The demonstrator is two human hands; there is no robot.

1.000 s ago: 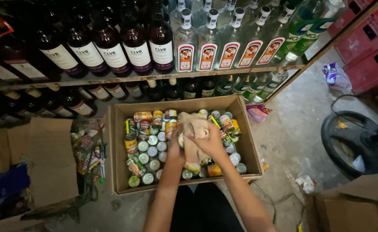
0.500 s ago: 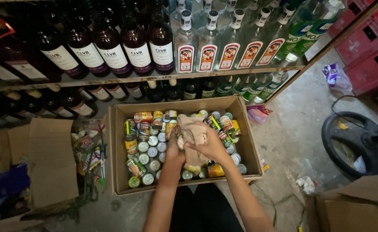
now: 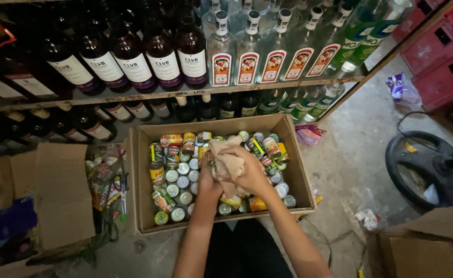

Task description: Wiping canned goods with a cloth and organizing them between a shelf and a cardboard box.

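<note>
- The left hand (image 3: 209, 181) and the right hand (image 3: 250, 175) are both over the middle of an open cardboard box (image 3: 143, 180) that stands on the floor (image 3: 350, 159).
- Both hands are closed around a crumpled beige cloth (image 3: 227, 159); the right hand grips it from the right side, and the left hand holds it from below and from the left.
- The cloth is bunched up, and its upper part rises above the fingers, over the cans.
- The box is filled with many small cans (image 3: 177, 177), most of them upright with the silver tops showing, some lying on the side with coloured labels.
- Behind the box there is a wooden shelf (image 3: 149, 96) with a row of dark bottles (image 3: 128, 56) on the left and a row of clear bottles (image 3: 249, 49) with red and white labels on the right.
- Under this shelf, more bottles stand in the shadow; their kind I cannot tell well.
- Left of the box lie flat pieces of cardboard (image 3: 62, 190), and between them and the box a heap of small colourful packets (image 3: 105, 180).
- On the right, on the floor, lies a black round fan base (image 3: 422, 170) with a cable, well apart from the box.
- Another brown carton (image 3: 422, 247) is at the lower right corner.
</note>
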